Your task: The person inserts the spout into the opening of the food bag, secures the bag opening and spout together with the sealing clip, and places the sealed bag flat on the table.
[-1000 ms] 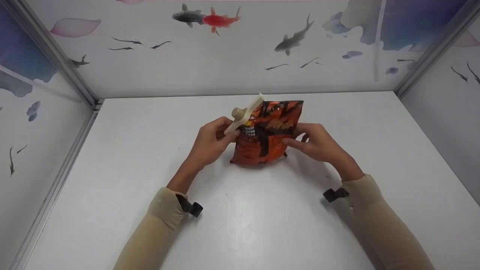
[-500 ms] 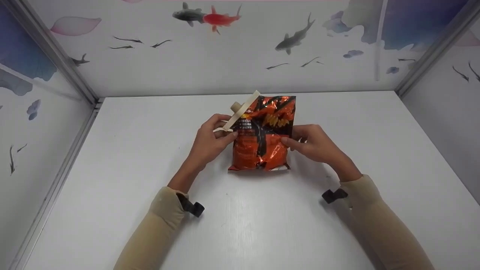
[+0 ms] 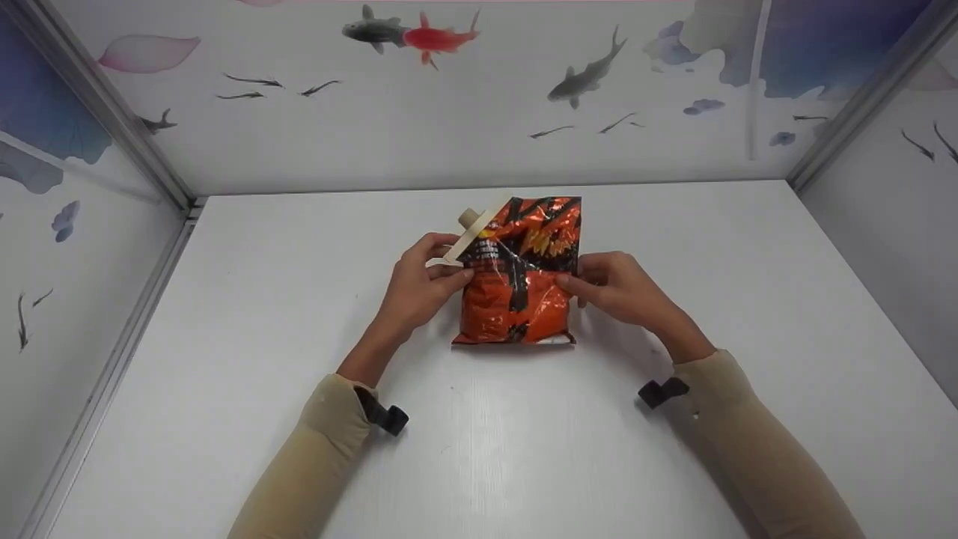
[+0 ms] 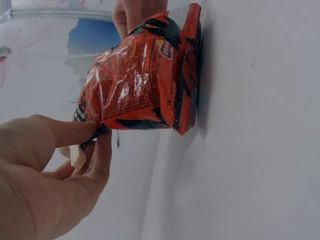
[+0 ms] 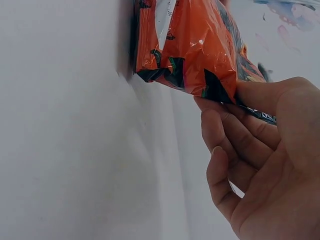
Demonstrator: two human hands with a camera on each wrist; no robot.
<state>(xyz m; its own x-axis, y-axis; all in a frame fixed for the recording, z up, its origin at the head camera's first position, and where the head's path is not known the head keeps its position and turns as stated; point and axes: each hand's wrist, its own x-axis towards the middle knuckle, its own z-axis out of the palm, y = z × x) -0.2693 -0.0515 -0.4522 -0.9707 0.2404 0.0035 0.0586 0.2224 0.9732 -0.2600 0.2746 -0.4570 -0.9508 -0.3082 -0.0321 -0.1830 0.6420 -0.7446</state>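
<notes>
An orange and black glossy snack bag [image 3: 516, 299] stands up between the two hands, its bottom edge at the white table. A cream clip [image 3: 471, 238] with a round knob sits slantwise across its upper left corner. My left hand [image 3: 421, 288] pinches the left edge of the bag just below the clip, with fingers behind and thumb in front. The right hand [image 3: 620, 290] pinches the opposite edge between thumb and fingers. In the left wrist view, dense print covers the bag's side [image 4: 130, 80]. The right wrist view shows the thumb [image 5: 262, 96] pressed against the bag.
The white tabletop [image 3: 479, 449] spreads around the bag. White panels painted with fish [image 3: 587, 75] rise behind it and at both sides, with metal posts at the corners. A small black device [image 3: 389, 418] is strapped at each sleeve cuff.
The bag has turned from a tilt to squarer with the head view and shifted slightly left and nearer. The right hand has moved a little left with it; both hands keep their grip.
</notes>
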